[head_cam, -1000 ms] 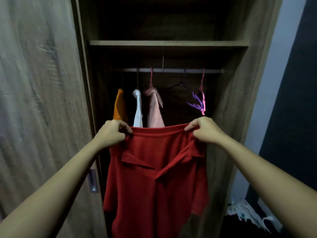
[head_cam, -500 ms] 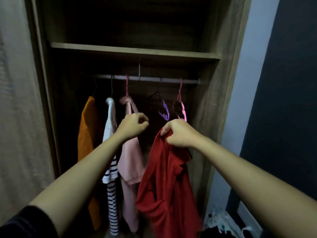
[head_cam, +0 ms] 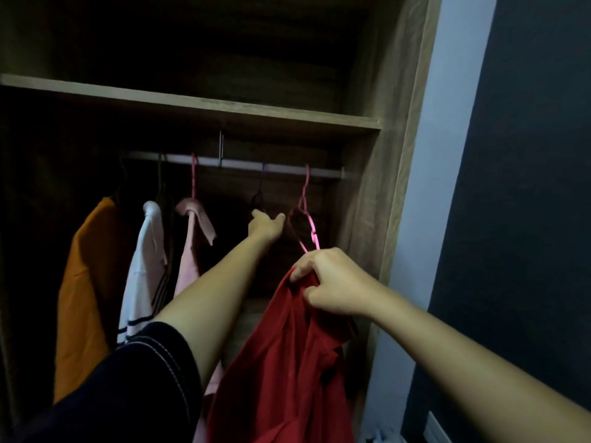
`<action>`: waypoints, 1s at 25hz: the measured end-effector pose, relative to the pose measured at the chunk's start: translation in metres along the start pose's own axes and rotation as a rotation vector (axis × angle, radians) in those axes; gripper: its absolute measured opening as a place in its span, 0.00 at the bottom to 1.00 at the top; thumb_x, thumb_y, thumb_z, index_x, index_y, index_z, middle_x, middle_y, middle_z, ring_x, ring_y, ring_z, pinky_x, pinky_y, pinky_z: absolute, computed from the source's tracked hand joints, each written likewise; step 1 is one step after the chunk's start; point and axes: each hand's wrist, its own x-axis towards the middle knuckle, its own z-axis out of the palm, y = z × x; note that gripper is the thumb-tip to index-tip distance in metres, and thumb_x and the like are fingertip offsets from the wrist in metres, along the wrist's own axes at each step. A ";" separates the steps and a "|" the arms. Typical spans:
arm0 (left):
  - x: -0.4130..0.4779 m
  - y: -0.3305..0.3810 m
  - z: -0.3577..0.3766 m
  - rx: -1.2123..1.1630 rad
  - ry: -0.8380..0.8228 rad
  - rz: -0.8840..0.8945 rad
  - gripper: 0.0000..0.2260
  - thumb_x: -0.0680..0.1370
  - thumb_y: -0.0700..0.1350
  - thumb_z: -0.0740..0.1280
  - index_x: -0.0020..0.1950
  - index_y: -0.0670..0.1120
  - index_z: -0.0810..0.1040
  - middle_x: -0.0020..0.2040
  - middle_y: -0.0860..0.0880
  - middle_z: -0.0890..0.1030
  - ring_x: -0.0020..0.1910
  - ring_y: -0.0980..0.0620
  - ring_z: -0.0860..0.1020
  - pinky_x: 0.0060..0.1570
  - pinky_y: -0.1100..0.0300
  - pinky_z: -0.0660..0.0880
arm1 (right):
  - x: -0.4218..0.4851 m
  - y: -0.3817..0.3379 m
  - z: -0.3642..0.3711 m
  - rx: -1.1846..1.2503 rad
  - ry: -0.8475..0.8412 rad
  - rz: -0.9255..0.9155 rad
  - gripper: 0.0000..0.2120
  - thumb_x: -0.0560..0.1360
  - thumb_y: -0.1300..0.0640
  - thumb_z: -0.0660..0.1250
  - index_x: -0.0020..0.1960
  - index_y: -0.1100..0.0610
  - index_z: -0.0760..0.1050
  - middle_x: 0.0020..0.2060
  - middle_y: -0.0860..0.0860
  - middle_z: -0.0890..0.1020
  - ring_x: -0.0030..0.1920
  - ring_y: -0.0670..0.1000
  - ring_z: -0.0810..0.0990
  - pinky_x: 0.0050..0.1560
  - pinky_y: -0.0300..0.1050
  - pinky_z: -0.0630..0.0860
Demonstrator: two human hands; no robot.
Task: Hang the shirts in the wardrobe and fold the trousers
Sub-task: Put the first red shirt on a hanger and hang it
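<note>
In the wardrobe [head_cam: 361, 203], an orange shirt [head_cam: 83, 282], a white striped shirt [head_cam: 144, 266] and a pink shirt [head_cam: 188, 251] already hang on the rail [head_cam: 243, 164], while the red shirt [head_cam: 287, 362], not yet hung, dangles bunched in the right hand [head_cam: 332, 282], and the left hand [head_cam: 265, 227], fingers spread, is stretched out to a dark empty hanger [head_cam: 257, 199]; no trousers show.

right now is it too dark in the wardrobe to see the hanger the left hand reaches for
Head view: the wardrobe interior is deep in shadow, so the dark hanger by the left hand barely shows. Same head view: the pink hanger, red shirt and right hand read clearly, though slightly soft.
</note>
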 end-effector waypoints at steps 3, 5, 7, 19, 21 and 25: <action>0.011 0.002 0.009 -0.006 0.086 0.019 0.17 0.78 0.41 0.60 0.66 0.35 0.67 0.64 0.35 0.74 0.62 0.38 0.73 0.59 0.54 0.70 | 0.000 0.006 0.003 0.015 0.017 -0.038 0.19 0.64 0.64 0.64 0.53 0.53 0.82 0.55 0.46 0.81 0.58 0.45 0.77 0.64 0.40 0.70; 0.013 0.004 0.008 -0.026 0.138 0.067 0.15 0.78 0.38 0.57 0.64 0.35 0.69 0.61 0.34 0.75 0.60 0.37 0.74 0.59 0.53 0.70 | 0.002 0.006 0.008 0.023 0.033 -0.062 0.20 0.64 0.65 0.63 0.53 0.55 0.81 0.55 0.47 0.80 0.59 0.45 0.76 0.65 0.39 0.69; 0.007 0.006 0.000 -0.039 0.189 0.098 0.15 0.78 0.39 0.56 0.64 0.36 0.70 0.61 0.33 0.75 0.60 0.36 0.73 0.59 0.52 0.69 | 0.006 0.005 0.013 0.032 0.061 -0.057 0.20 0.64 0.65 0.64 0.54 0.56 0.81 0.56 0.48 0.80 0.59 0.45 0.76 0.64 0.37 0.69; -0.138 -0.137 -0.142 0.009 0.256 0.263 0.13 0.81 0.49 0.58 0.39 0.44 0.67 0.31 0.45 0.77 0.27 0.51 0.78 0.31 0.59 0.73 | 0.026 -0.003 0.078 0.004 0.101 0.112 0.21 0.66 0.67 0.66 0.59 0.60 0.78 0.60 0.53 0.77 0.62 0.54 0.75 0.63 0.43 0.70; -0.159 -0.158 -0.174 0.007 0.233 0.267 0.12 0.81 0.48 0.58 0.39 0.45 0.66 0.30 0.46 0.78 0.24 0.56 0.77 0.25 0.62 0.73 | 0.029 -0.009 0.088 -0.005 0.056 0.138 0.22 0.66 0.66 0.68 0.60 0.60 0.77 0.61 0.54 0.76 0.63 0.54 0.74 0.65 0.43 0.68; -0.185 -0.212 -0.241 0.169 0.173 0.363 0.10 0.80 0.48 0.61 0.40 0.48 0.67 0.28 0.46 0.78 0.23 0.60 0.76 0.28 0.60 0.73 | 0.033 -0.024 0.100 0.000 0.027 0.148 0.24 0.65 0.66 0.68 0.61 0.61 0.76 0.62 0.54 0.75 0.63 0.55 0.74 0.66 0.45 0.68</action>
